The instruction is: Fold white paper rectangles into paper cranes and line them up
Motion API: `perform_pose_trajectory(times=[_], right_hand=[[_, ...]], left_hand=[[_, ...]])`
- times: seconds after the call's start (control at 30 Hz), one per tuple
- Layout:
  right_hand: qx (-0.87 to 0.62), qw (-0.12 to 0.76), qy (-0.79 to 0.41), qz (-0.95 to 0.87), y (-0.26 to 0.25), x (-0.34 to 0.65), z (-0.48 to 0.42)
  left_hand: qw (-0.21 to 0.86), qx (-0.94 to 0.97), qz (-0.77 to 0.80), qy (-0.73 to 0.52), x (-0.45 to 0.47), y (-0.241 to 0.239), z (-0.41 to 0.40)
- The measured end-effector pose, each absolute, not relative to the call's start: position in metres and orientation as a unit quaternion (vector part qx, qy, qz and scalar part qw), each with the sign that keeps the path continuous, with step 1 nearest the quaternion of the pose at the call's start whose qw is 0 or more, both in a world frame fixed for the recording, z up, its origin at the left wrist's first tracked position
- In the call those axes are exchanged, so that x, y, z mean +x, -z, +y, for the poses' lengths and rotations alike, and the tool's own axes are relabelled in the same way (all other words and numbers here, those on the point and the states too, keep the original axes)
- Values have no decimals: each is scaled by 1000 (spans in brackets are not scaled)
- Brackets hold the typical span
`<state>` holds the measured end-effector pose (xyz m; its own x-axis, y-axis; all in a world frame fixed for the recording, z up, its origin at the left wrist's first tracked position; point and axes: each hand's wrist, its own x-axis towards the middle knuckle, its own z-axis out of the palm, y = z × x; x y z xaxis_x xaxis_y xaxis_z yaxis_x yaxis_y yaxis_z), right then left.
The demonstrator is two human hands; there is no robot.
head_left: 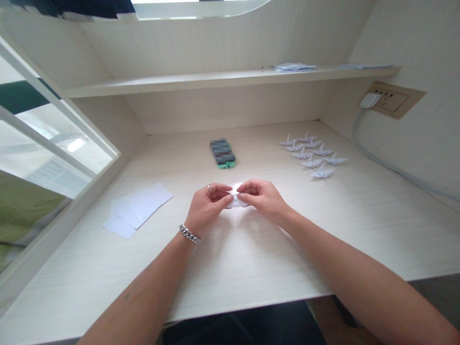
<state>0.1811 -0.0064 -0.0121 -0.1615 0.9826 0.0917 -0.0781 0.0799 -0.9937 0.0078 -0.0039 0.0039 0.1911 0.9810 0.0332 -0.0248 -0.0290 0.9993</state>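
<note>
A small folded piece of white paper (237,202) is held between both hands above the middle of the desk. My left hand (207,205), with a ring and a chain bracelet, pinches its left side between thumb and fingers. From the other side, my right hand (263,199) grips the right part in the same way. The fingers cover much of the paper, so its exact fold is hard to make out. Several white paper cranes (312,154) stand grouped at the back right. Loose white paper sheets (140,208) lie overlapping to the left of my hands.
A phone-like object (223,153) with a green edge, its face blurred, lies behind my hands. Papers (293,67) rest on the shelf (201,82) above. At right, a white plug (370,99) sits in the wall socket, its grey cable (398,171) running down along the desk's right side.
</note>
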Motion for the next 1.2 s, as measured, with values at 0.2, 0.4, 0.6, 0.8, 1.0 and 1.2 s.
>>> perform_pose_trajectory(times=[0.2,0.4,0.6,0.8,1.0,1.2], right_hand=[[-431,466,-464,-618,13,181,-9],[-439,466,-453,-621,12,181,-9],[-435,484,-498,-573,11,182,-8],[-429,484,-508,-568,11,182,-8],[-421,487,-499,-580,13,180,-7],[-428,493,-491,-577,11,179,-8]], left_hand=[[490,604,437,-452,9,-2,-5],[496,609,434,-441,9,-4,-6],[569,546,421,-448,6,-7,-4],[586,532,417,-446,4,-7,-5],[526,596,423,-435,6,-4,-5],[462,627,441,-446,10,-2,-5]])
